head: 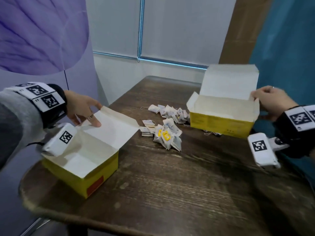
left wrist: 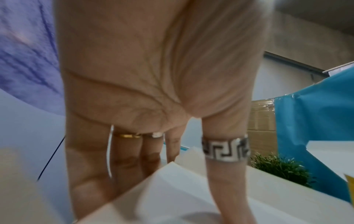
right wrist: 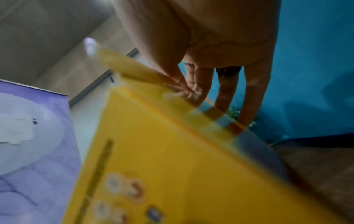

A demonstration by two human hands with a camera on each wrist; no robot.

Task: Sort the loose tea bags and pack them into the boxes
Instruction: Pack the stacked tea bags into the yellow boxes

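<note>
**Two open boxes held ready, tea bags still loose between them**

A person sits at a dark wooden tabletop (head: 170, 184) with both hands out. The pile of tea bags (head: 166, 125) lies loose near the middle of the tabletop and serves as the landmark here.

To the left of the pile, and nearer the person, stands a yellow box (head: 88, 164) with its white lid folded back toward the pile. Its inside looks empty. The left hand (head: 81, 108) takes hold of the far edge of that lid: the thumb lies on the lid's upper face and the fingers reach behind it. The left wrist view shows the same pinch, with ringed fingers (left wrist: 124, 159) on one side of the white card and the thumb on the other.

To the right of the pile stands a second yellow box (head: 223, 116), its lid upright. It sits just beside the pile, and a few bags seem to poke out from under it. The right hand (head: 272, 101) pinches the right-hand flap at the box's top corner; the right wrist view is blurred but shows fingertips (right wrist: 193, 91) closed on yellow card.

The pile holds at least two kinds: bags with bright yellow tags on the side nearer the person, and paler ones with blue-marked tags toward the far side.

Judging from this, the step in hand is opening and steadying the boxes; no bag is packed yet. The next move likely calls for letting go of a lid, picking bags of one kind out of the pile without snagging their strings, and laying them in one box.
</note>
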